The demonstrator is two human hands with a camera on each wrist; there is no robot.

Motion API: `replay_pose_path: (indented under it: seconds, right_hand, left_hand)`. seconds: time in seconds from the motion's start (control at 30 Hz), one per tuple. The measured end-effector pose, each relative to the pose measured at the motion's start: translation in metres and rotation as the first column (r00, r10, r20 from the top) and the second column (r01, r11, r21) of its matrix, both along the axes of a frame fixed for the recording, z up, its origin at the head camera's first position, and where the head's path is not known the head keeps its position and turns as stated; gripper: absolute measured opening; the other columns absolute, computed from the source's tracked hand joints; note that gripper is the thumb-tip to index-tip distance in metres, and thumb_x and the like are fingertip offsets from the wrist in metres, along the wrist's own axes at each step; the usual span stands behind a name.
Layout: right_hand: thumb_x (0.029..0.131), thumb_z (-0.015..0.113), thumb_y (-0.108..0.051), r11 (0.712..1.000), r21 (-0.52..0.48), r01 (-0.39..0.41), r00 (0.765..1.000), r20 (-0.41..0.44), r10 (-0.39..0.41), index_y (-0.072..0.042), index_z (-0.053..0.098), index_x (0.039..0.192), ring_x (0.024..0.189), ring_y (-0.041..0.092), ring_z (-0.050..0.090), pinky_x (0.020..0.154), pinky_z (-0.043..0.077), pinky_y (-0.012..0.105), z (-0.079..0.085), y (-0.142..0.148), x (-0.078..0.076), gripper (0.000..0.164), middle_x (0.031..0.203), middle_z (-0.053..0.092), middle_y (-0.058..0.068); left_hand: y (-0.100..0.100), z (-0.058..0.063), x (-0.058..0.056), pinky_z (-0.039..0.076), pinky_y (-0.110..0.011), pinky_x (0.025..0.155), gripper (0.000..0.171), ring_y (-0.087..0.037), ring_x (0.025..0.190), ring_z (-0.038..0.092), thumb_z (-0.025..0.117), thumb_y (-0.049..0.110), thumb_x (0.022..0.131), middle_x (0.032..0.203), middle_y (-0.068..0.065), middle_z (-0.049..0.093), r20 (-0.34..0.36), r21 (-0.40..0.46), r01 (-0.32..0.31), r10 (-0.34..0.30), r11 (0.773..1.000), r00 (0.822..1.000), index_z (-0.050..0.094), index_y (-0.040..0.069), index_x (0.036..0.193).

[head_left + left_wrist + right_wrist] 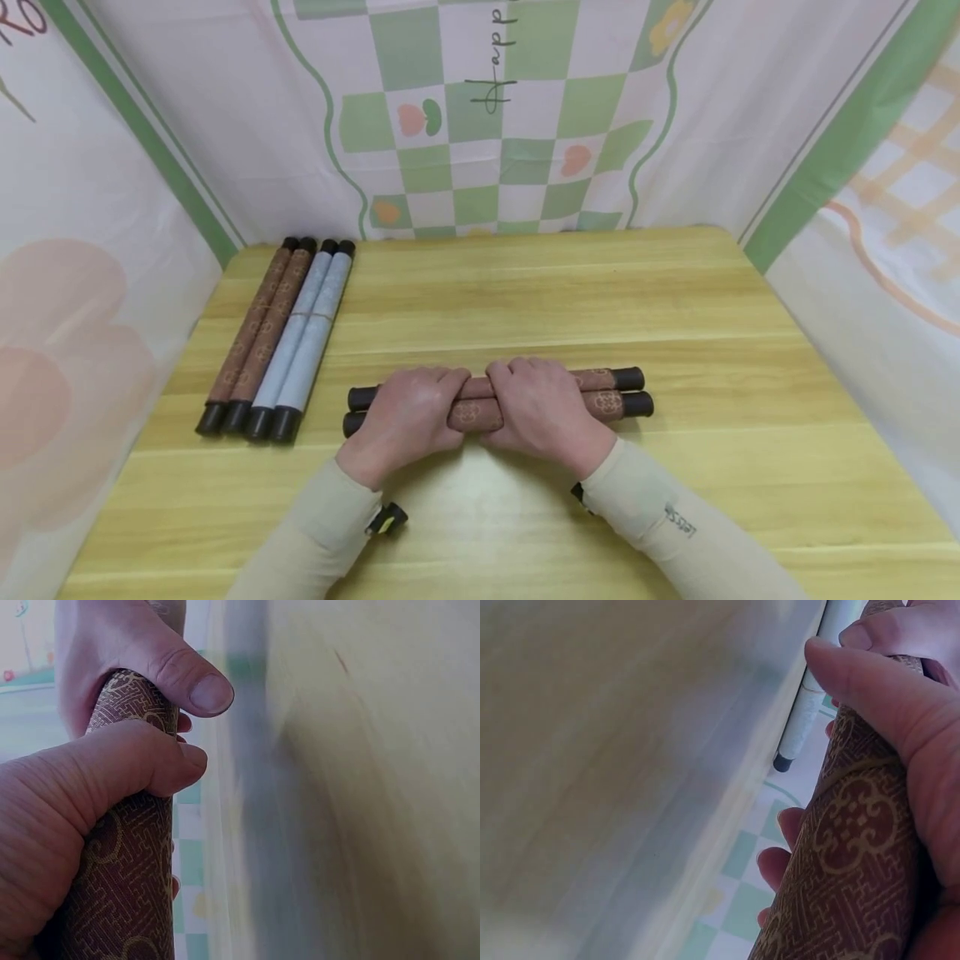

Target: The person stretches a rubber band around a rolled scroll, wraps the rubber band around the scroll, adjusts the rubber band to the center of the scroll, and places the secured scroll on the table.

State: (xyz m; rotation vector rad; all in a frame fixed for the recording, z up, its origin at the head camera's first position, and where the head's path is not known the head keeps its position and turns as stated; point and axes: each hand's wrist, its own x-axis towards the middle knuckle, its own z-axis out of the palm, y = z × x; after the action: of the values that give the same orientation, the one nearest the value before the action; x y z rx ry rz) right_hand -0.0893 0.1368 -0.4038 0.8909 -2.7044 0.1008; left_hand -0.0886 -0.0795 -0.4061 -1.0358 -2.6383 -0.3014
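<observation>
Two brown scrolls with gold patterning and black end knobs lie side by side across the front middle of the table, a near scroll (477, 414) and a far scroll (596, 380). My left hand (411, 417) grips the pair left of centre, and my right hand (546, 410) grips them just right of it. In the left wrist view, both thumbs press on the brown cloth of a scroll (124, 877). Fingertips curl round the far side of a scroll (855, 847) in the right wrist view, where a thin tie crosses the cloth.
At the table's left lie two more brown scrolls (258, 325) and two pale blue scrolls (303, 333), parallel, with a tie round the blue pair. The wooden table (525, 292) meets a printed curtain (480, 158) at the back. Curtains hang at both sides too.
</observation>
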Motion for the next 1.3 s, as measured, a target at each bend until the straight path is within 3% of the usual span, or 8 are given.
replay_pose_path:
  seconds: [0.1,0.23,0.37,0.53,0.67,0.77,0.97,1.3]
  right_hand:
    - [0.071,0.080,-0.070,1.000,0.018,-0.004,0.999,0.046,0.003,-0.010,0.065,0.108,0.073,0.025,0.067,0.066,0.057,0.044,0.001,0.000,0.000,0.073,0.085,0.069,0.007]
    - [0.063,0.082,-0.079,0.999,0.033,0.003,0.984,0.175,-0.009,-0.006,0.056,0.140,0.094,0.031,0.071,0.083,0.059,0.049,0.007,0.007,-0.002,0.109,0.108,0.072,0.014]
    - [0.057,0.085,-0.081,0.996,0.064,0.055,0.968,0.240,-0.068,-0.006,0.047,0.151,0.110,0.037,0.069,0.098,0.054,0.054,0.014,0.020,-0.006,0.126,0.123,0.070,0.017]
    - [0.060,0.091,-0.069,0.989,0.118,0.084,0.973,0.206,-0.107,-0.005,0.058,0.139,0.112,0.036,0.069,0.103,0.051,0.054,0.017,0.033,-0.013,0.107,0.120,0.072,0.017]
    - [0.063,0.092,-0.058,0.993,0.096,0.067,0.982,0.168,-0.082,-0.010,0.066,0.118,0.100,0.032,0.071,0.096,0.054,0.052,0.015,0.035,-0.015,0.077,0.104,0.073,0.011]
    - [0.063,0.092,-0.054,0.995,0.078,0.057,0.987,0.144,-0.068,-0.014,0.065,0.107,0.092,0.029,0.071,0.090,0.056,0.051,0.012,0.033,-0.015,0.065,0.094,0.071,0.007]
    - [0.066,0.088,-0.053,0.994,0.102,0.046,0.993,0.101,-0.056,-0.016,0.061,0.098,0.081,0.024,0.068,0.075,0.057,0.047,0.008,0.025,-0.013,0.055,0.084,0.067,0.002]
    - [0.071,0.084,-0.053,0.994,0.083,0.064,0.993,0.094,-0.072,-0.014,0.058,0.094,0.073,0.024,0.064,0.069,0.055,0.044,0.007,0.011,-0.007,0.052,0.080,0.063,0.002]
  left_hand:
    - [0.000,0.000,0.000,0.057,-0.037,0.065,0.049,-0.017,0.073,0.066,0.085,0.030,0.067,0.086,0.000,0.070,0.003,-0.009,-0.009,0.009,1.000,1.000,0.068,0.010,0.108]
    - [-0.003,0.001,-0.001,0.058,-0.037,0.067,0.052,-0.018,0.075,0.068,0.085,0.029,0.067,0.090,-0.001,0.073,-0.010,-0.028,-0.022,0.022,0.999,1.000,0.068,0.009,0.112]
    - [-0.008,0.004,-0.003,0.059,-0.038,0.069,0.053,-0.018,0.077,0.070,0.086,0.027,0.067,0.094,-0.001,0.074,0.007,-0.035,-0.059,0.060,0.998,0.998,0.069,0.010,0.115]
    - [-0.014,0.008,-0.005,0.060,-0.040,0.073,0.054,-0.020,0.081,0.071,0.087,0.029,0.070,0.098,-0.002,0.075,0.049,-0.039,-0.088,0.090,0.995,0.995,0.069,0.012,0.117]
    - [-0.015,0.008,-0.006,0.060,-0.041,0.073,0.053,-0.020,0.081,0.071,0.087,0.030,0.070,0.099,-0.002,0.075,0.038,-0.042,-0.080,0.082,0.996,0.996,0.068,0.012,0.116]
    - [-0.014,0.006,-0.006,0.060,-0.041,0.071,0.053,-0.020,0.080,0.071,0.088,0.031,0.068,0.097,-0.002,0.075,0.012,-0.037,-0.073,0.074,0.997,0.997,0.068,0.012,0.113]
    - [-0.009,0.004,-0.005,0.060,-0.041,0.070,0.054,-0.020,0.080,0.072,0.087,0.030,0.066,0.097,-0.003,0.076,-0.036,-0.003,-0.039,0.039,0.999,0.999,0.070,0.010,0.114]
    - [-0.004,0.004,-0.002,0.059,-0.039,0.067,0.051,-0.019,0.076,0.071,0.086,0.030,0.066,0.092,-0.001,0.075,-0.059,-0.002,-0.030,0.030,1.000,0.998,0.070,0.011,0.110]
